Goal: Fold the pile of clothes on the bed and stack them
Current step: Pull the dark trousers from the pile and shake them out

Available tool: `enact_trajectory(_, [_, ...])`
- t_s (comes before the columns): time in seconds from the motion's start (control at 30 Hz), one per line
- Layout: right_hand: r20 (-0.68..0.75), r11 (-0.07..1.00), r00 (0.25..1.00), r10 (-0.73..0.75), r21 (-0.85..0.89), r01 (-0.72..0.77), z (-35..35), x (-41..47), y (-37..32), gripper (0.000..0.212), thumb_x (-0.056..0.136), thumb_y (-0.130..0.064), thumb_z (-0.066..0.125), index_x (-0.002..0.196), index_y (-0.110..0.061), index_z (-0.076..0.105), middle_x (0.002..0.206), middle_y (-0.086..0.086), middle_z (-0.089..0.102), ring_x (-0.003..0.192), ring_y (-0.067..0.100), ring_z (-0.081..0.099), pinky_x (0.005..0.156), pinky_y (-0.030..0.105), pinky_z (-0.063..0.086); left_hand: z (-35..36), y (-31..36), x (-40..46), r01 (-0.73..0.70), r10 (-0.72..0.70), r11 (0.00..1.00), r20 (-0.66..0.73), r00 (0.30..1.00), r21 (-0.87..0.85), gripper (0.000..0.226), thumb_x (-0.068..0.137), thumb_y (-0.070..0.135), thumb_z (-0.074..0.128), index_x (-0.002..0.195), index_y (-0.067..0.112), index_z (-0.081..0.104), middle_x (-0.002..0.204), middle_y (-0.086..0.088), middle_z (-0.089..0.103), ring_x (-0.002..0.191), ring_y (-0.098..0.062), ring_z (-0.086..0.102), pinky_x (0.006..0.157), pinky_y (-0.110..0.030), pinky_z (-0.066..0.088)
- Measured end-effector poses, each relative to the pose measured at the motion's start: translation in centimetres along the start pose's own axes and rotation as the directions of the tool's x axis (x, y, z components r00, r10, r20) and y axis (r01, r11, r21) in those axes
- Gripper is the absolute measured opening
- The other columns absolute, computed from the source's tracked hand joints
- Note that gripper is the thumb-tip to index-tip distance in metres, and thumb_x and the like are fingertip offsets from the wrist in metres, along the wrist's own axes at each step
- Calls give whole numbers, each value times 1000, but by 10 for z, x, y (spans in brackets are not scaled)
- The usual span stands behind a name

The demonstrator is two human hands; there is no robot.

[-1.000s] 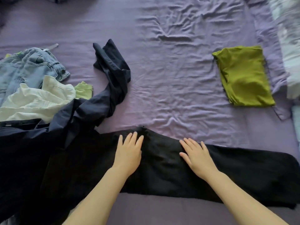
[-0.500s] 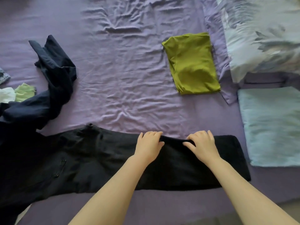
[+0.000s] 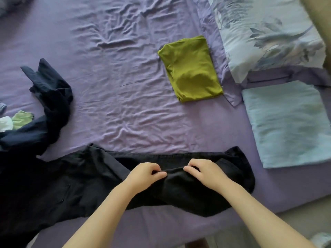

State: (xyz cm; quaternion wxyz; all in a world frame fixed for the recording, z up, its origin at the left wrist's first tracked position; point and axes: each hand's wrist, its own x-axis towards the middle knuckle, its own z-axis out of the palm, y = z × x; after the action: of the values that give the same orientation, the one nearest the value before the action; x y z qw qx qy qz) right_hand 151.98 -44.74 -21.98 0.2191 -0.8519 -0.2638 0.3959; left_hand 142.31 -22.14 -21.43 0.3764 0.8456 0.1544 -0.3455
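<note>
Black trousers point(image 3: 86, 181) lie lengthwise along the near edge of the purple bed point(image 3: 114, 83). My left hand point(image 3: 146, 173) and my right hand point(image 3: 203, 171) both pinch the fabric of the leg part, side by side, and a ridge of cloth is bunched up between them. The leg end lies rumpled at the right. A folded olive-green top point(image 3: 190, 68) rests flat further back on the right. At the left edge lies the unfolded pile: a dark navy garment point(image 3: 52, 99), a pale green piece point(image 3: 22, 119) and a bit of white cloth point(image 3: 5, 123).
A floral pillow point(image 3: 265, 33) sits at the back right, with a light blue folded cover point(image 3: 290, 122) in front of it. The bed's near edge runs below my forearms, and floor shows at the lower right.
My hands went from lying flat on the trousers to pinching the leg fabric and drawing it up toward me. The view swung right, so the pile mostly left the frame.
</note>
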Motion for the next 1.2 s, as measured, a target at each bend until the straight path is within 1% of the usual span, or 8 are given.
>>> enact_trajectory(0.2, [-302,992,953,-17,-122,-21,23,15,23,22,94,-27,56,114,-19,62,121,-3,60,120,19,51,104,43,38,-3,-25,13,-1,91,965,-333,939,262,25,97,30,52,119,24,63,123,10,57,117,-14,49,95,-26,39])
enact_trajectory(0.33, [-112,822,976,185,-528,-216,-3,27,55,53,95,-48,48,142,-29,35,145,-4,41,136,21,34,114,52,15,-15,-32,40,61,59,851,-210,976,522,47,94,37,55,139,27,45,142,6,46,137,-18,33,116,-40,20])
enact_trajectory(0.53, [21,762,992,126,-643,-83,-49,29,65,36,91,-56,46,105,-26,60,108,0,59,108,24,53,89,35,35,-28,-27,60,10,69,797,-108,992,603,28,93,43,55,113,24,57,114,2,56,112,-21,48,101,-34,31])
enact_trajectory(0.67, [-209,826,977,40,-543,-150,-92,40,69,30,90,-53,52,86,-24,52,93,1,61,92,26,60,70,33,29,-41,-12,74,29,59,885,-173,983,464,19,98,35,49,95,18,41,88,2,60,93,-25,58,98,-37,34])
enact_trajectory(0.8, [-239,750,966,98,-620,-229,-114,66,84,31,89,-46,57,114,-27,57,117,-1,59,121,24,46,104,47,28,-39,10,99,20,41,859,-107,993,511,39,94,38,56,125,19,42,122,1,60,112,-25,55,89,-35,37])
enact_trajectory(0.9, [-86,761,956,279,-587,-275,-116,72,108,52,87,-49,58,131,-25,44,147,1,34,142,27,19,112,56,16,-29,26,116,-14,35,781,-21,999,624,57,86,41,66,130,18,38,126,-1,54,115,-25,51,90,-36,37])
enact_trajectory(1.0, [-127,823,957,262,-489,-290,-122,71,130,34,81,-47,67,104,-26,54,133,1,42,125,26,42,100,43,35,-21,34,130,-55,91,747,-20,996,662,33,93,33,58,116,15,43,113,-3,60,103,-26,56,80,-33,34])
enact_trajectory(1.2, [-351,919,861,368,279,-279,-139,60,156,42,80,-14,73,117,-18,54,103,4,59,93,23,57,82,29,42,-18,65,150,-14,26,901,-23,999,433,22,97,36,51,104,15,51,102,-1,61,97,-26,57,77,-36,44])
